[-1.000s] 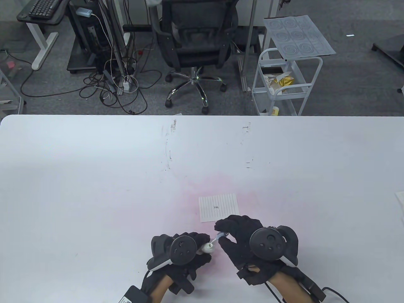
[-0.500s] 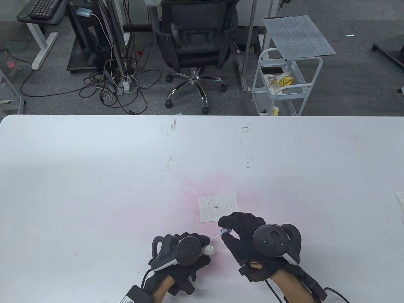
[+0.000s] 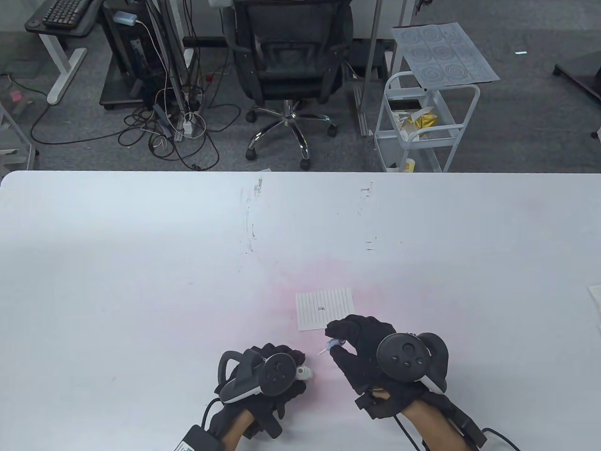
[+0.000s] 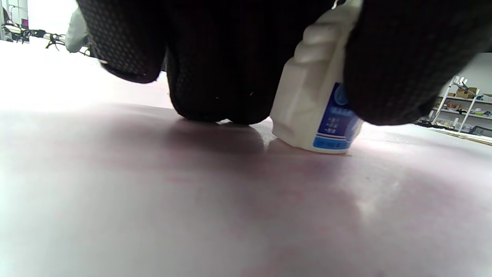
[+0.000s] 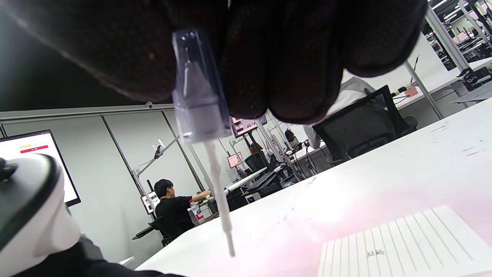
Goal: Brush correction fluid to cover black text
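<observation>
**White Table, Bottle and Brush Held Apart**

White table point(image 3: 141, 258) carries a pink-stained patch at its near centre; a lined paper slip point(image 3: 325, 309) lies flat on that patch, black text point(image 3: 322, 308) near its middle.

Left hand point(image 3: 263, 376) grips the correction fluid bottle point(image 4: 321, 107); bottle base rests on the table, tilted; open neck points toward the right hand.

Right hand point(image 3: 361, 350) pinches the clear brush cap point(image 5: 196, 92) between closed fingertips; white brush stem point(image 5: 221, 200) hangs below it, clear of the table, just beside the slip's near edge, apart from the bottle.
</observation>
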The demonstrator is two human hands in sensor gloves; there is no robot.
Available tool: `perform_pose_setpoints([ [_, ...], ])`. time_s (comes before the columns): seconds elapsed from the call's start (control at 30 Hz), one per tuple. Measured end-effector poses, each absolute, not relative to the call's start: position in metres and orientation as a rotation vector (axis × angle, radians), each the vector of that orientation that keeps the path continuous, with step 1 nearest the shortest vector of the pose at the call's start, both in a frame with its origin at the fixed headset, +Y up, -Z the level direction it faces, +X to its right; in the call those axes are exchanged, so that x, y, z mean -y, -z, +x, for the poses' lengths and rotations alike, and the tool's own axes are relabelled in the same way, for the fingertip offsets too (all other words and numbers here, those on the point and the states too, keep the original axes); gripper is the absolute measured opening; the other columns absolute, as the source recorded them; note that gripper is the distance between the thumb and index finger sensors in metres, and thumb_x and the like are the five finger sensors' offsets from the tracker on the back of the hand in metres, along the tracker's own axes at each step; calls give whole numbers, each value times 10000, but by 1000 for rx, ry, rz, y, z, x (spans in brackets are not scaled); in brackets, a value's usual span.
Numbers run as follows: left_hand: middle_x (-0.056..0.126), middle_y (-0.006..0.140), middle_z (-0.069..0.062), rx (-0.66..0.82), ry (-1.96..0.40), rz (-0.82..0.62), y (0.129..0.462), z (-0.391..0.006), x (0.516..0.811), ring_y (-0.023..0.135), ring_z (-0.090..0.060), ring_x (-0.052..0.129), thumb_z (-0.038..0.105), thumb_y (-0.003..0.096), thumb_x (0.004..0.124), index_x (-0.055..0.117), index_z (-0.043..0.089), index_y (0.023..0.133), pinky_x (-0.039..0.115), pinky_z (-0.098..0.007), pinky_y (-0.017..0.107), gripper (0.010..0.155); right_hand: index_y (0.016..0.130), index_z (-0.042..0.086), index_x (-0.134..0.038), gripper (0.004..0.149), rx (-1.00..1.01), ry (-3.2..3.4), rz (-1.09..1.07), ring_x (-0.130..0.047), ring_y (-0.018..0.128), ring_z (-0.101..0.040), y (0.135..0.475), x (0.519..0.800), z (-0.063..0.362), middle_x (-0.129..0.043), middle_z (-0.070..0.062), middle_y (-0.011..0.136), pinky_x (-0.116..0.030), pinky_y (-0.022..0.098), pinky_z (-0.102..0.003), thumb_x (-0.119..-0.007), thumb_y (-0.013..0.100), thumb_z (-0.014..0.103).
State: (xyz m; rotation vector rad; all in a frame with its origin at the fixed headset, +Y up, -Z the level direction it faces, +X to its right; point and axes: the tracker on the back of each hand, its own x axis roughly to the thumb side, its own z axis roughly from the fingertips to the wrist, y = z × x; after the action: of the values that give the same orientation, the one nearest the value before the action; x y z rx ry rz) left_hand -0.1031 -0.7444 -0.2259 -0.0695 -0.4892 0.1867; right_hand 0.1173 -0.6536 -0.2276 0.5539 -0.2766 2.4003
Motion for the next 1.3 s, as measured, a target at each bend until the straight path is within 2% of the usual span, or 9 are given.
perform_pose_setpoints([
  [0.2, 938, 879, -30, 489, -218, -92, 226, -112, 739, 748, -265, 1000, 586, 297, 919, 806, 278, 886, 782, -501, 615, 674, 765, 235, -856, 448, 284, -2390, 531, -983, 570, -334, 229, 653, 120, -882, -57, 725, -741, 526, -565, -861, 352, 406],
  [0.43, 858, 994, -38, 484, -301, 6, 226, -134, 705, 897, -298, 916, 623, 335, 855, 740, 292, 962, 720, -559, 680, 718, 766, 234, -856, 448, 320, -2359, 480, -985, 568, -331, 233, 650, 129, -883, -55, 725, -743, 524, -563, -861, 353, 408],
  [0.53, 813, 1045, -49, 439, -319, 77, 232, -141, 692, 972, -295, 860, 610, 370, 818, 718, 310, 985, 684, -567, 715, 692, 767, 235, -855, 448, 335, -2348, 451, -985, 567, -331, 235, 650, 132, -882, -56, 725, -743, 524, -563, -861, 353, 407],
  [0.67, 699, 1125, -12, 375, -325, 87, 249, -141, 687, 1079, -291, 705, 581, 412, 760, 669, 329, 1020, 590, -574, 771, 664, 768, 233, -854, 451, 342, -2340, 420, -986, 566, -331, 239, 651, 136, -883, -56, 725, -743, 523, -564, -861, 353, 409],
  [0.83, 590, 1165, 34, 333, -252, 29, 278, -130, 696, 1137, -246, 551, 547, 439, 708, 630, 351, 1033, 497, -556, 812, 630, 769, 233, -854, 452, 336, -2336, 383, -987, 565, -330, 245, 654, 142, -883, -56, 725, -744, 522, -563, -861, 354, 411],
  [1.0, 481, 1184, 66, 302, -197, -65, 307, -114, 718, 1153, -211, 434, 545, 439, 680, 572, 366, 1048, 421, -525, 835, 644, 769, 232, -854, 452, 337, -2356, 346, -986, 565, -331, 251, 661, 146, -883, -58, 724, -744, 522, -562, -861, 354, 411],
  [1.3, 436, 1179, 88, 297, -110, -186, 334, -92, 749, 1148, -188, 391, 538, 437, 658, 532, 376, 1048, 397, -474, 845, 645, 769, 231, -854, 452, 335, -2394, 302, -987, 564, -332, 259, 669, 149, -883, -57, 724, -744, 520, -564, -862, 353, 410],
])
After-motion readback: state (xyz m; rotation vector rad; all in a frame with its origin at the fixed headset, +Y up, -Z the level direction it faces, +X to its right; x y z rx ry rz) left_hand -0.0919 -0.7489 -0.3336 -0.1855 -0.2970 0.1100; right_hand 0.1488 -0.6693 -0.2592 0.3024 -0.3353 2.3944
